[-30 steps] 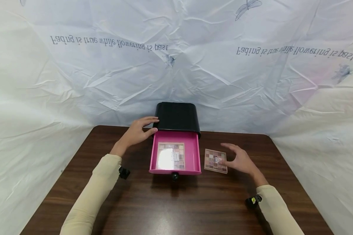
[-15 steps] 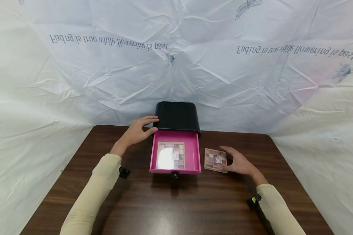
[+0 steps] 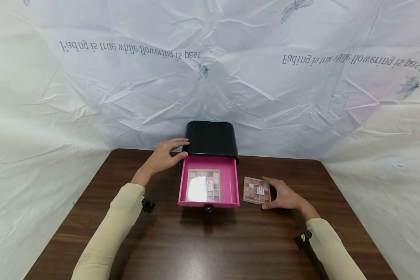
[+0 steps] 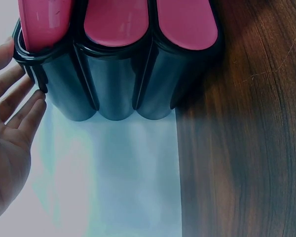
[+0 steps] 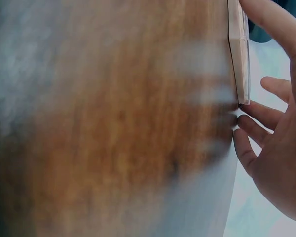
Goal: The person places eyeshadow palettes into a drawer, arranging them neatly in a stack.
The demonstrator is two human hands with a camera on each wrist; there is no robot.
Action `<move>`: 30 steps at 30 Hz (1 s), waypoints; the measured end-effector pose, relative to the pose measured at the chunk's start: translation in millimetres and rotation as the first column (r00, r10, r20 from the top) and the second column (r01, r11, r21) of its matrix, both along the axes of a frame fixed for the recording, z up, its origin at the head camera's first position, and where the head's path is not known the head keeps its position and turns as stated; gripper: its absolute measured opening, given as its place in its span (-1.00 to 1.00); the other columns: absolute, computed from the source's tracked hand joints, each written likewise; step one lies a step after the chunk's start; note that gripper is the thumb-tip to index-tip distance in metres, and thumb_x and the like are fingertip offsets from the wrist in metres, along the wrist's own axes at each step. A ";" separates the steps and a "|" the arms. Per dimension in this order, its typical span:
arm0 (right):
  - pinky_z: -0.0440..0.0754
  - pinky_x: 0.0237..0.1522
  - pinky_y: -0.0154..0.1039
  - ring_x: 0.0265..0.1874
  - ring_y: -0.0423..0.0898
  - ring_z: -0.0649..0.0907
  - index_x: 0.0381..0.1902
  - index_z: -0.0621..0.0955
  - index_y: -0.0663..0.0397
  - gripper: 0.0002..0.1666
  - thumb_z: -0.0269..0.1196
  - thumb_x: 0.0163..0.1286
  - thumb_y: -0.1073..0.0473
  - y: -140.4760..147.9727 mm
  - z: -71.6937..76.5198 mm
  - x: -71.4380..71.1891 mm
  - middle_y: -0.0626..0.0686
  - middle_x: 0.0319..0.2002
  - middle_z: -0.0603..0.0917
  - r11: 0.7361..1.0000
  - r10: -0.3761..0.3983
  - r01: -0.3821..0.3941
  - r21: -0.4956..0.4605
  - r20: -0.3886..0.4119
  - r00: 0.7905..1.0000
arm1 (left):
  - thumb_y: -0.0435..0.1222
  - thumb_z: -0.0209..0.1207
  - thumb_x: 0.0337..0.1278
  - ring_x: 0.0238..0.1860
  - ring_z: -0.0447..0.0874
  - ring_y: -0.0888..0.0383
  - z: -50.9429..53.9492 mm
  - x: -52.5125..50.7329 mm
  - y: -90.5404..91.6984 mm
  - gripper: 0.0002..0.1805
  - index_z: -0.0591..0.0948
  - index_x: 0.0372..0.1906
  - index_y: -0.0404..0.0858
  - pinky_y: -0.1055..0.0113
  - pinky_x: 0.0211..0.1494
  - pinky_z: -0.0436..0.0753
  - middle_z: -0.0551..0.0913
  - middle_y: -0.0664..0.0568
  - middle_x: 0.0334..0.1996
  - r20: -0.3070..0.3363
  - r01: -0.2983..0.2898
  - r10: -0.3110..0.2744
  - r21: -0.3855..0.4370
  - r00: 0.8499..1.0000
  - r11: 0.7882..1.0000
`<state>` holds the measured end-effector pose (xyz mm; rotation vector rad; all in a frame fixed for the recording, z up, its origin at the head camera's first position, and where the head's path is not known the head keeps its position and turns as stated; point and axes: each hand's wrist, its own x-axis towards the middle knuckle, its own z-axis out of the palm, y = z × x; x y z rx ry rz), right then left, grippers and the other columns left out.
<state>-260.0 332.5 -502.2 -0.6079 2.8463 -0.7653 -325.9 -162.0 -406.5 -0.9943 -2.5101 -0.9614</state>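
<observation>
My left hand (image 3: 161, 157) rests against the left side of a black drawer cabinet (image 3: 211, 138), fingers extended; the left wrist view shows the hand (image 4: 12, 133) with fingertips on the casing (image 4: 113, 84). A pink drawer (image 3: 228, 182) is pulled out, with a square palette (image 3: 212, 186) lying in its left part. To the right of the drawer, another palette (image 3: 255, 191) marked "BACK" lies flat on the table. My right hand (image 3: 288, 197) spans its right end, thumb near the lower edge. In the right wrist view, fingers of the hand (image 5: 281, 128) are at the palette's edge (image 5: 240, 64).
The dark wooden table (image 3: 210, 245) has rounded far corners. Behind it hangs a wrinkled pale sheet (image 3: 154, 89) with printed text. A round black knob (image 3: 208, 210) sticks out from the drawer front. The left wrist view shows several pink drawer fronts (image 4: 117, 22).
My right hand has shifted slightly; its thumb has moved from on top of the loose palette to beside its near edge, and its forefinger sits a little lower. My left hand has stayed put.
</observation>
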 end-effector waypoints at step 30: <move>0.36 0.26 0.47 0.45 0.42 0.25 0.56 0.28 0.21 0.33 0.52 0.04 -0.40 3.9 8.2 6.7 0.41 0.51 0.25 0.997 -0.065 0.068 0.029 -0.089 0.994 | -0.06 0.26 0.41 0.34 0.53 -0.09 1.0 -0.3 0.5 -0.48 0.58 0.36 -0.16 -0.09 0.40 0.46 0.53 -0.05 0.38 0.007 0.001 -0.001 0.006 1.000 1.000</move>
